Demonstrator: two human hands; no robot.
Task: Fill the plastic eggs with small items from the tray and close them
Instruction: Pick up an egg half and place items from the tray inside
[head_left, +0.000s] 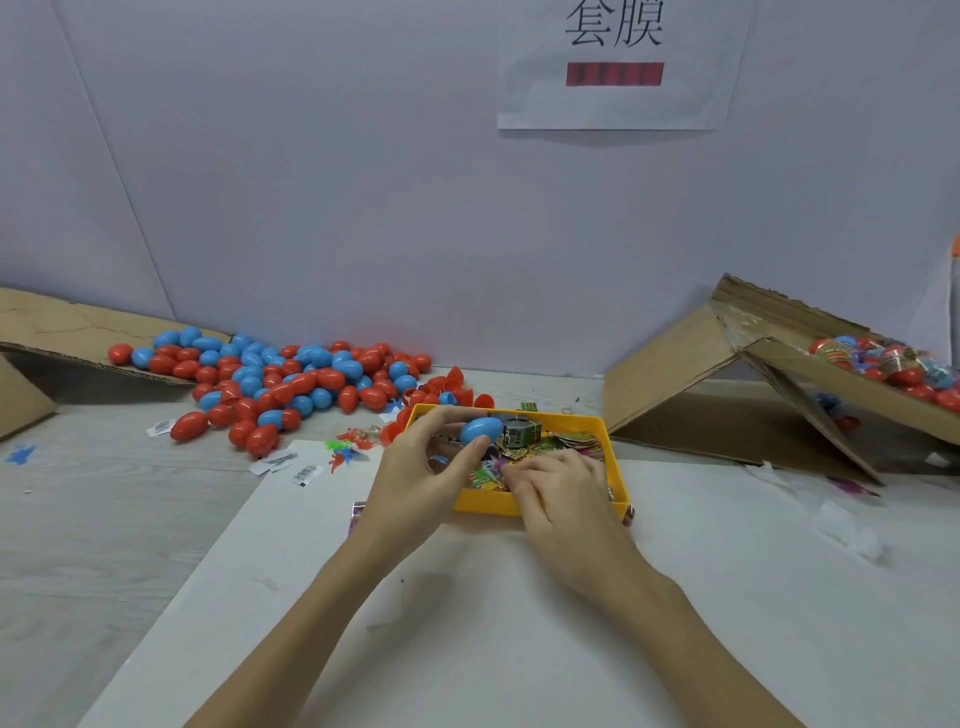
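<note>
Nearest my head view lay the white sheet (493, 623) covering the near part of the table, with both my forearms reaching across it to the yellow tray (615, 457). My left hand (415, 467) held a blue egg (480, 429) pinched between thumb and fingertips, raised over the tray's left end. I could not tell whether it was a closed egg or only one half. My right hand (558, 486) lay palm-down in the tray, its fingers curled into the small items (566, 441), the bright paper packets heaped there. Whether it had actually caught one I could not tell, since the fingertips were buried.

To do this step well, I judged, the right hand should lift out a single packet rather than a clump, and the left should turn the egg's opening toward it before the transfer. The egg sat just beside the right hand's fingertips, up and to their left, so the carry would be short.

Farther back a pile of red and blue eggs (280, 384) spread over the table (104, 519) beside a cardboard flap (62, 327); a cardboard box (727, 395) at right held wrapped eggs (893, 364).
</note>
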